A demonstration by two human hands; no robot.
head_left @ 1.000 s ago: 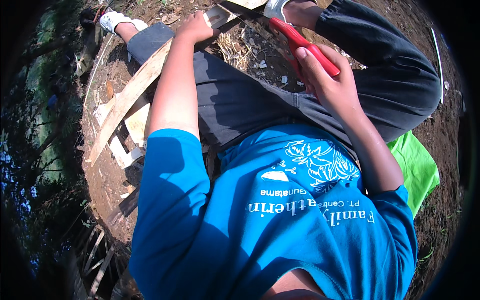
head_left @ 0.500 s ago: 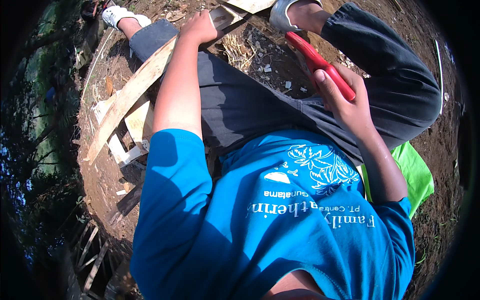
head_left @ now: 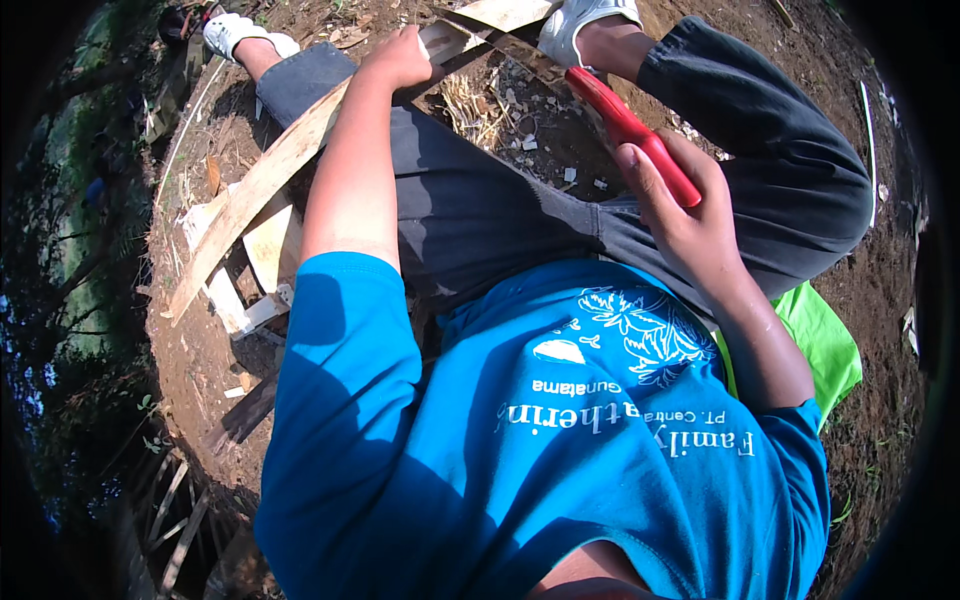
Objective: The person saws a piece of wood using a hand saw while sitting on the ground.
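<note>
A view looking down from a person's head at their own body, seated on bare ground outdoors. The left hand (head_left: 400, 58) is closed around a long pale strip of wood (head_left: 262, 185), gripping it near its upper end; the strip slants down to the person's left, crossing over the left knee and ending over the soil. The right hand (head_left: 682, 205) is wrapped around the red handle of a tool (head_left: 632, 132), fingers curled shut on it, thumb lying along the handle's side. The tool's far end points toward the strip, but its blade cannot be made out. The two hands are well apart.

Counted: one long strip, one red-handled tool, two white shoes (head_left: 232, 30), and several short pale offcuts of wood (head_left: 270, 245) lying beneath the strip on the left.

The person wears a blue T-shirt (head_left: 540, 430) and dark trousers (head_left: 500, 205). A bright green cloth (head_left: 825, 340) lies just beside the right elbow. The ground is brown dirt (head_left: 190, 350) littered with pale chips and dry straw between the legs. Dark greenery borders the left edge.
</note>
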